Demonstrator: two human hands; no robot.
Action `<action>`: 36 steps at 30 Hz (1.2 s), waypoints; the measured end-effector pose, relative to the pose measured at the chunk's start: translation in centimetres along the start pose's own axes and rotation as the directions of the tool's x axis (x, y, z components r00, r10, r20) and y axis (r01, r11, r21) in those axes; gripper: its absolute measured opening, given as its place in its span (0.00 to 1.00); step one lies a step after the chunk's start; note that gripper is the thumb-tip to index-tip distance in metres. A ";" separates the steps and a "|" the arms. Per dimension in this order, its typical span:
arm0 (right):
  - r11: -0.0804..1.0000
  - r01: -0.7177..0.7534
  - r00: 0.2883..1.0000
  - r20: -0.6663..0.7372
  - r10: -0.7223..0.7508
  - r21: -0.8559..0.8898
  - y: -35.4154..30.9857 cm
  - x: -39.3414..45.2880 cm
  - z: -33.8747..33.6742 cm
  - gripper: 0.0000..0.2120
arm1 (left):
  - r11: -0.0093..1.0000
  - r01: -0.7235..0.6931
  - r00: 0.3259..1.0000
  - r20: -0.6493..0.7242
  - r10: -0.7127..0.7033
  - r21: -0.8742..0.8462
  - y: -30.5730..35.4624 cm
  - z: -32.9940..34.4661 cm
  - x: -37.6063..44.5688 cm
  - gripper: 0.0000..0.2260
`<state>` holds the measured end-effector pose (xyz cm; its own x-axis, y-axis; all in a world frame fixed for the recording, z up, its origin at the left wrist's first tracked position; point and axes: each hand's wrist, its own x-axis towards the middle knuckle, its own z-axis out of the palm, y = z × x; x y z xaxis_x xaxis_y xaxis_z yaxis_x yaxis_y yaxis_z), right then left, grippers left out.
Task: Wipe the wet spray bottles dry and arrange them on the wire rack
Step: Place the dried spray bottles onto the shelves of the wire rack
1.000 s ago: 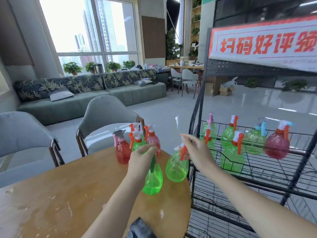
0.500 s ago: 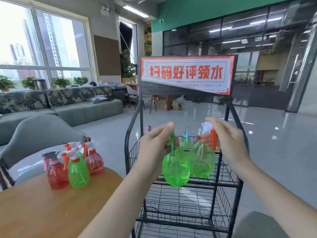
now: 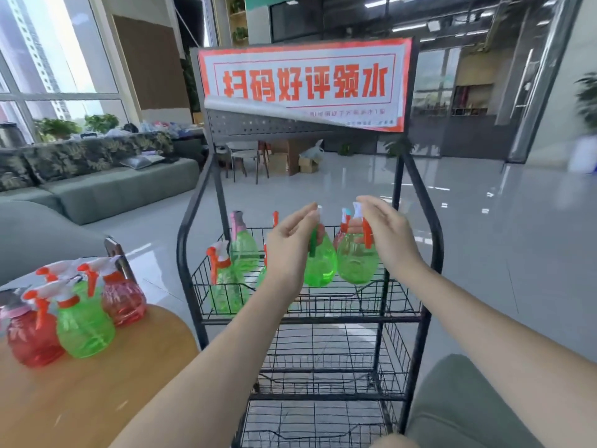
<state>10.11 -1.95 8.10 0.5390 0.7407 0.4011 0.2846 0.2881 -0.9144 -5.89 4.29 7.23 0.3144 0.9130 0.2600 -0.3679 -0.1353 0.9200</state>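
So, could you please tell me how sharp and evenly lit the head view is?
Head view: wide-angle bending bows the wire rack posts; the table bottles are motion-smeared; the windows are blown out; glare streaks the floor; the sign text reads mirrored.

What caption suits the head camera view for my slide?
Left hand and right hand each lower a green spray bottle onto the wire rack.

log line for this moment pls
left hand: holds green bottle | right hand: holds second green bottle | both over rack top shelf | three bottles on table
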 end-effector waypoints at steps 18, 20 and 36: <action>0.981 -0.173 0.980 0.086 0.181 -0.093 6.0 -0.6 1.1 0.16 | 0.982 0.119 0.992 0.029 -0.124 0.146 -6.4 -3.0 1.9 0.15; 0.975 -0.154 0.981 0.096 0.171 -0.162 5.7 -0.7 0.9 0.17 | 0.978 0.119 0.992 0.027 -0.126 0.170 -6.3 -3.1 1.9 0.15; 0.681 0.220 0.974 0.117 -0.195 -0.699 -2.0 -6.6 3.2 0.24 | 0.813 -0.072 0.995 -0.013 0.097 0.578 -0.1 -9.0 -5.5 0.26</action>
<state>3.43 -5.44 7.15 0.3765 0.7365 0.5620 0.8663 -0.0650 -0.4953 -15.45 2.77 3.12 0.2655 0.9005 0.3444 0.1842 -0.3980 0.8987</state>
